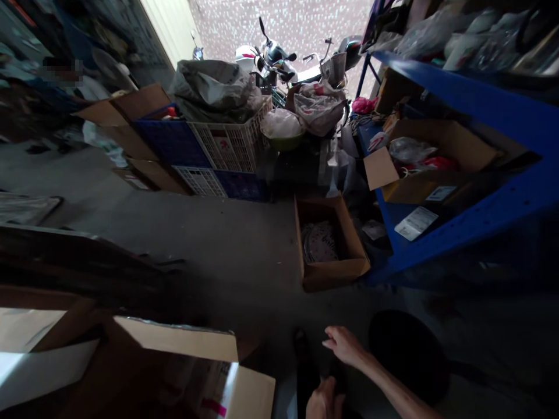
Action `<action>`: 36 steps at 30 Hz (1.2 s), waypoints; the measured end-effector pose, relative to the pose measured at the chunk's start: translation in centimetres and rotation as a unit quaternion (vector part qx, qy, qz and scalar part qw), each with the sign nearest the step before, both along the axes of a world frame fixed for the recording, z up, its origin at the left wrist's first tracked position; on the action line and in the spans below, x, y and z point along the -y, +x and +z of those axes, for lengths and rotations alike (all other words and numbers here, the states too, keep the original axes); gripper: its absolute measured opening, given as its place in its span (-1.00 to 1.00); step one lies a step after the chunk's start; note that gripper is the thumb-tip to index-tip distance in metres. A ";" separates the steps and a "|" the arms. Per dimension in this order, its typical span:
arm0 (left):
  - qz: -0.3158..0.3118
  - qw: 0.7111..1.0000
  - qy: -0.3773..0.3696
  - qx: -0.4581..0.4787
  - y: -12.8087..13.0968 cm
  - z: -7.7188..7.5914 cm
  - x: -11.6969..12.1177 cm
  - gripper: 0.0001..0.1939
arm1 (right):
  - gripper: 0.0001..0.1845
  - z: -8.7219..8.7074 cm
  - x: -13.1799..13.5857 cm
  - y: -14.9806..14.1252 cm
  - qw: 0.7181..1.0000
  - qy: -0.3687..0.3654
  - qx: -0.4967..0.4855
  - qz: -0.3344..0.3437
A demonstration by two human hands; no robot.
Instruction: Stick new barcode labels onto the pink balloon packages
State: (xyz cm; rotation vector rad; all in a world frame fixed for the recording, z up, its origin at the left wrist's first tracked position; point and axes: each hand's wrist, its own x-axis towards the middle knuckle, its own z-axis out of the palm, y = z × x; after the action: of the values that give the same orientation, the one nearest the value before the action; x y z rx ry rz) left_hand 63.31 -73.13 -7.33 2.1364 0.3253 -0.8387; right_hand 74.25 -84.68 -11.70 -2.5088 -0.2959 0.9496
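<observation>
My right hand (344,345) reaches in from the lower right over the dark floor, its fingers loosely bent and their tips a little apart. Nothing shows in it. Lower down, at the bottom edge, is my left hand (322,399), partly cut off by the frame, its fingers relaxed with a gap between them and no object seen there. The hands are apart from each other. Beyond them an open cardboard box (336,273) stands on the floor, holding patterned, flat round-edged pieces (319,241). A round dark stool-like shape (408,355) lies beside my right forearm.
Large open cartons (183,337) fill the lower left. A blue shelf (471,230) on the right bears a carton (430,186) and bags. Stacked crates (231,142) with sacks stand ahead, with parked motorbikes (279,58) outside. A person (65,87) is at the far left.
</observation>
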 end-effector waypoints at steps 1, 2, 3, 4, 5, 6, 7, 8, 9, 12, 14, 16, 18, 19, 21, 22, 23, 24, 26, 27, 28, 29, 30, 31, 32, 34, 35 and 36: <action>-0.014 1.000 -0.005 -0.002 1.0 -0.6 -0.3 -0.68 | -0.79 0.2 -0.3 0.6 1.000 0.006 0.003 0.002; -0.024 1.000 -0.008 -0.005 2.1 -1.2 -0.9 -0.67 | -0.79 0.4 -0.6 1.4 1.000 0.011 0.007 0.003; -0.030 0.999 -0.008 -0.007 3.2 -1.8 -1.7 -0.66 | -0.80 0.5 -0.9 2.4 1.000 0.015 0.010 0.004; -0.031 0.999 -0.006 -0.012 4.3 -2.5 -2.6 -0.65 | -0.80 0.6 -1.2 3.5 1.000 0.018 0.013 0.003; -0.029 0.999 -0.001 -0.017 5.6 -3.1 -3.5 -0.64 | -0.80 0.6 -1.5 4.8 1.000 0.019 0.016 0.001; -0.025 0.999 0.007 -0.023 6.9 -3.8 -4.6 -0.62 | -0.79 0.5 -1.7 6.2 1.000 0.020 0.018 -0.003; -0.019 0.999 0.015 -0.029 8.3 -4.4 -5.6 -0.61 | -0.78 0.3 -2.0 7.7 1.000 0.020 0.021 -0.009; -0.013 0.999 0.022 -0.034 9.7 -5.0 -6.7 -0.61 | -0.76 0.0 -2.2 9.2 0.999 0.020 0.023 -0.017; -0.007 0.999 0.026 -0.037 11.1 -5.5 -7.7 -0.62 | -0.75 -0.4 -2.3 10.8 0.999 0.021 0.023 -0.026; 0.007 0.999 0.028 -0.040 15.3 -6.6 -10.4 -0.63 | -0.73 -2.0 -2.5 15.4 0.998 0.021 0.015 -0.063; 0.016 0.999 0.023 -0.040 17.6 -6.9 -11.6 -0.62 | -0.71 -3.3 -2.2 18.2 0.995 0.019 0.005 -0.094; 0.026 0.999 0.018 -0.043 19.5 -7.2 -12.3 -0.61 | -0.69 -4.5 -1.6 20.7 0.992 0.017 -0.005 -0.124; 0.034 0.998 0.010 -0.050 20.8 -7.6 -12.4 -0.62 | -0.71 -5.7 -0.8 22.9 0.988 0.012 -0.017 -0.150; 0.038 0.998 0.005 -0.055 21.3 -7.8 -12.3 -0.63 | -0.73 -6.3 -0.4 23.9 0.986 0.007 -0.023 -0.163; 0.048 0.997 -0.006 -0.063 22.0 -8.2 -11.7 -0.65 | -0.76 -7.6 0.6 25.8 0.982 -0.003 -0.035 -0.187; 0.053 0.996 -0.012 -0.065 22.3 -8.4 -11.4 -0.66 | -0.77 -8.3 1.0 26.6 0.979 -0.009 -0.044 -0.198; 0.059 0.996 -0.017 -0.067 22.6 -8.5 -10.9 -0.67 | -0.78 -9.0 1.5 27.4 0.976 -0.015 -0.053 -0.209; 0.066 0.995 -0.023 -0.069 23.0 -8.6 -10.5 -0.67 | -0.78 -9.7 2.0 28.2 0.973 -0.021 -0.065 -0.219; 0.078 0.994 -0.034 -0.070 23.9 -8.6 -9.3 -0.67 | -0.76 -11.3 3.0 29.5 0.967 -0.033 -0.090 -0.237; 0.085 0.993 -0.038 -0.070 24.5 -8.5 -8.7 -0.66 | -0.75 -12.1 3.5 30.1 0.963 -0.039 -0.103 -0.245; 0.091 0.993 -0.041 -0.068 25.2 -8.4 -8.0 -0.65 | -0.74 -13.0 4.0 30.7 0.960 -0.044 -0.115 -0.252; 0.099 0.992 -0.046 -0.063 26.0 -8.2 -7.1 -0.64 | -0.73 -13.9 4.5 31.3 0.957 -0.049 -0.125 -0.257; 0.110 0.991 -0.055 -0.054 27.0 -8.0 -6.2 -0.63 | -0.73 -14.8 5.0 31.8 0.955 -0.054 -0.133 -0.259; 0.122 0.989 -0.067 -0.042 28.0 -7.9 -5.1 -0.62 | -0.74 -15.7 5.4 32.3 0.954 -0.058 -0.139 -0.259; 0.136 0.987 -0.082 -0.030 29.2 -7.9 -4.0 -0.62 | -0.75 -16.6 5.7 32.8 0.954 -0.060 -0.144 -0.256; 0.162 0.980 -0.116 -0.009 31.6 -8.4 -1.5 -0.63 | -0.76 -18.5 6.3 33.9 0.956 -0.057 -0.147 -0.247; 0.173 0.976 -0.131 -0.004 32.7 -9.0 -0.3 -0.64 | -0.77 -19.4 6.5 34.4 0.957 -0.054 -0.148 -0.242; 0.181 0.973 -0.140 -0.004 33.8 -9.8 0.9 -0.64 | -0.77 -20.4 6.8 35.0 0.958 -0.051 -0.147 -0.239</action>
State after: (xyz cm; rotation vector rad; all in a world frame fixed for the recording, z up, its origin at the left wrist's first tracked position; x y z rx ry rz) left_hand 97.12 -74.07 -17.10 1.7428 0.5475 -0.6381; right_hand 109.29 -91.45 -32.09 -2.3160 0.4441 1.1237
